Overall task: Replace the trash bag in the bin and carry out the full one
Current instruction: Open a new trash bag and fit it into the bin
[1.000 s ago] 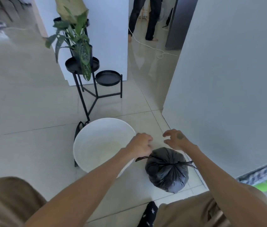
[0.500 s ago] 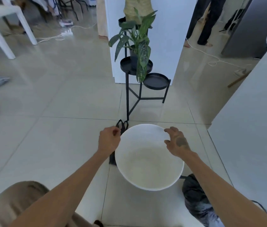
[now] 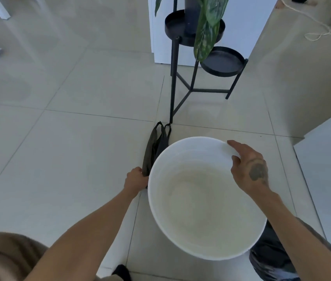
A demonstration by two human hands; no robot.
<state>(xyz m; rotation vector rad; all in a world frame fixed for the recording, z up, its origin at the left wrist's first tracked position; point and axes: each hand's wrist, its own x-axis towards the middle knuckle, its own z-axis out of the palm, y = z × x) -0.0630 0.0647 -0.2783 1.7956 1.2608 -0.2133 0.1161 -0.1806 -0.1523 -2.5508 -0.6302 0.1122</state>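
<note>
Two hands are in the shot, both down by the white bin sitting on the tiled floor. Bin's a plain round plastic tub, totally unlined right now, and the bottom looks a bit yellowish and stained compared with the clean white rim.

Left hand is closed around the lower end of a folded dark bag, which lies flat on the floor just beside the bin's left side, its loop handles pointing away toward the foot of the black plant stand. It's a thin olive-black plastic thing, creased into a narrow strip.

Right hand is loosely open with fingers spread, resting over the far right part of the bin's rim; not really gripping anything as far as I can see.

Full trash bag is on the floor at the bin's near right side, mostly hidden behind the bin and the right forearm. It's black, shiny and wrinkly. Can't see the tied top from here.
</note>
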